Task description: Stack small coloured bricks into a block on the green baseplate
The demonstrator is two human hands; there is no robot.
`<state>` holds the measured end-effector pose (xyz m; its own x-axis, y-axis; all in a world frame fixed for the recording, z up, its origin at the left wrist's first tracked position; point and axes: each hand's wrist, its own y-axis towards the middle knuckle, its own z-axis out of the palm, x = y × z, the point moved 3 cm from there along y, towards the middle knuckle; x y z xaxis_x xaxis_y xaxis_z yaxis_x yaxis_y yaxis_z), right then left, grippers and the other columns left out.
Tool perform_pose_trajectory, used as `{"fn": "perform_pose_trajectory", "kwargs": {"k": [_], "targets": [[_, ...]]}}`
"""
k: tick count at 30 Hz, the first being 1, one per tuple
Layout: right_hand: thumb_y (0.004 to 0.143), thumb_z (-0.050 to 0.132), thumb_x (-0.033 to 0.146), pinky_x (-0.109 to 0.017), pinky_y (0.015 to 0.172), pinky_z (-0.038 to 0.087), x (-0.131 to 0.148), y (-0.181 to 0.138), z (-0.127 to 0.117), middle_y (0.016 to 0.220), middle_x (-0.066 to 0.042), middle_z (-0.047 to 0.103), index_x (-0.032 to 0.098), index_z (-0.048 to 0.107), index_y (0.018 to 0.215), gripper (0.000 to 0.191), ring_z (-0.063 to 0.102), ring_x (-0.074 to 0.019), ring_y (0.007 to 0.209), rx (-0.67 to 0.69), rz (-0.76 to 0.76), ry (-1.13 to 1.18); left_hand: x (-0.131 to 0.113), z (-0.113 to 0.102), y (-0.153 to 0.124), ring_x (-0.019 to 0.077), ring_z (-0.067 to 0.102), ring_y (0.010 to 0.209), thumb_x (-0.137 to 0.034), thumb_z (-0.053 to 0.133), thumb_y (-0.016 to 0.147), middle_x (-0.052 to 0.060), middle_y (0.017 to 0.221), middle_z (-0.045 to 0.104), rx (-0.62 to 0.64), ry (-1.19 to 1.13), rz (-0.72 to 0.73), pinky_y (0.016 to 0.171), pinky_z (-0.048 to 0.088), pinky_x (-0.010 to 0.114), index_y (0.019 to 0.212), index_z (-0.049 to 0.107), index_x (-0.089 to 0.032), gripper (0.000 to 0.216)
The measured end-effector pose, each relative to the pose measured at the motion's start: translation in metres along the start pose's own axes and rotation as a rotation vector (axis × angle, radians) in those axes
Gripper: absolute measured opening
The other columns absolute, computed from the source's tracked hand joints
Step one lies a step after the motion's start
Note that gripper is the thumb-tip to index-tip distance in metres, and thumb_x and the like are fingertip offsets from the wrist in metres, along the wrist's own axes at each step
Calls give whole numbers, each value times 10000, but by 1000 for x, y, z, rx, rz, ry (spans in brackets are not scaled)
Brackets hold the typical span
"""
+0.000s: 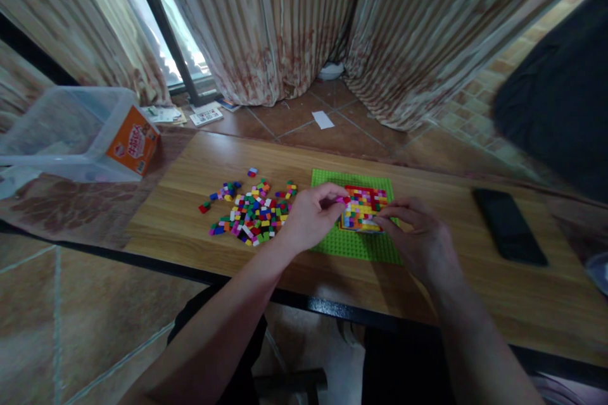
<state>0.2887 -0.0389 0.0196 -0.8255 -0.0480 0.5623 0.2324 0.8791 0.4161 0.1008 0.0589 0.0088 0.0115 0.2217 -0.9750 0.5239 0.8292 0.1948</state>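
A multicoloured block of toy building bricks (361, 210) stands on a green studded baseplate (351, 249). My left hand (311, 215) is at the block's left side, with thumb and forefinger pinched on a small pink-and-red brick (342, 200). On the opposite side, my right hand (420, 237) has its thumb and bent fingers against the block's right edge, steadying contact partly hidden by the fingers. A pile of loose coloured bricks (256, 212) lies left of the baseplate, partly behind my left hand.
The wooden table (175, 202) has a dark front edge. A black phone (509, 226) lies at the right. Beyond the table's left end is a clear plastic bin (85, 139) with an orange label. Curtains (266, 25) hang behind, and a white paper (323, 119) lies on the floor.
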Motion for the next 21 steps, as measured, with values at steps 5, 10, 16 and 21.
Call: {"fn": "perform_pose_trajectory", "kwargs": {"k": [5,10,16,21], "targets": [[881,694,436,-399,815,553,-2,0,0,942,-39,708,262,749,785,207,695,-222,885,-3,40,46,-1,3,-1,129,697,802,-163,650,875,41,879,752,30,-44,6,745,552,255,976,685,-158,107],[905,690,389,-444,897,573,19,-1,0,1030,-65,730,262,778,937,158,701,-239,976,-82,-19,105,-3,6,-3,134,711,826,-138,661,868,45,913,763,49,-82,10,770,563,265,1010,668,-165,144],[932,672,321,-472,937,573,41,-4,12,1065,-75,741,278,786,1035,159,694,-246,1041,-100,-108,148,-8,13,-8,131,719,825,-77,620,872,44,909,763,103,-124,27,783,566,263,1045,651,-157,193],[922,692,276,-420,852,581,43,-6,15,971,-50,744,273,789,945,100,708,-220,939,-163,-149,115,-9,15,-10,124,703,772,-91,643,862,15,838,748,92,-79,33,772,551,262,1062,649,-168,214]]}}
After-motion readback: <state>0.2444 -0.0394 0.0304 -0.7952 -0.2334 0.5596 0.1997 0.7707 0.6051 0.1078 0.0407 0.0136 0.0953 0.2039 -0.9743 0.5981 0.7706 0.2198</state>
